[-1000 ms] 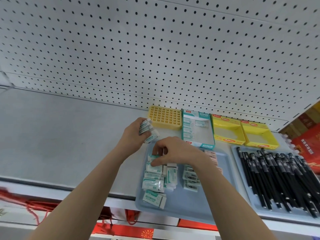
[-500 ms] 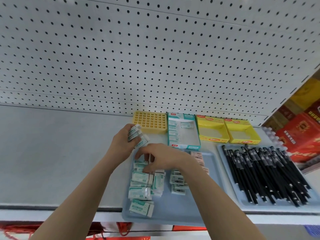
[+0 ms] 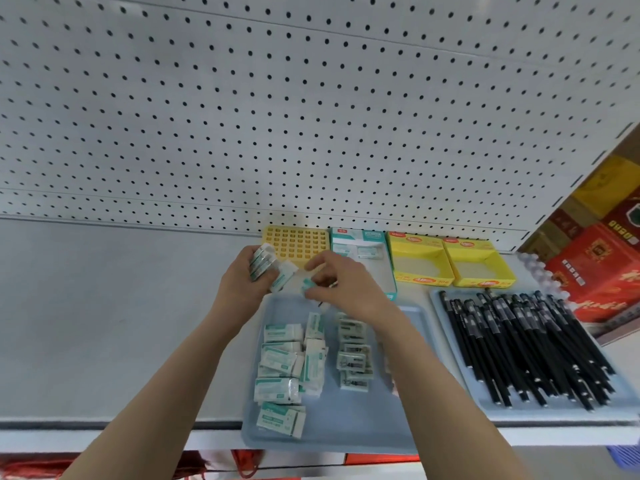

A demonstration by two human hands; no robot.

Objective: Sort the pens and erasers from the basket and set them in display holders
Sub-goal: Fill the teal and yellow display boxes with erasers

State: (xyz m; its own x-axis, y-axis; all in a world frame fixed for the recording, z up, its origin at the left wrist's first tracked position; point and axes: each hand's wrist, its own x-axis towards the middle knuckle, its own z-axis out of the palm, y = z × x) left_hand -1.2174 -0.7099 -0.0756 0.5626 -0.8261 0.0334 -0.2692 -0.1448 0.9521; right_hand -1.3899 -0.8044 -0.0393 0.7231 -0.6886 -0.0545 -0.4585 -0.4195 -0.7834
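Nearest, a blue tray (image 3: pixel 346 427) on the shelf (image 3: pixel 121 323) holds loose wrapped erasers (image 3: pixel 280 365) in rough heaps; black pens (image 3: pixel 519 344) lie massed to its right. Over the tray's far edge the left hand (image 3: pixel 242 282) has its fingers curled round a stack of erasers (image 3: pixel 263 265), and the right hand (image 3: pixel 346 289) pinches a single eraser (image 3: pixel 306 284) just beside that stack. Beyond stand a yellow grid holder (image 3: pixel 294 242), a teal display box (image 3: pixel 360 244) and two yellow boxes (image 3: pixel 419 261). The erasers look light, stiff and slick-wrapped; they are best pinched across the long sides, since a loose stack could fan out.
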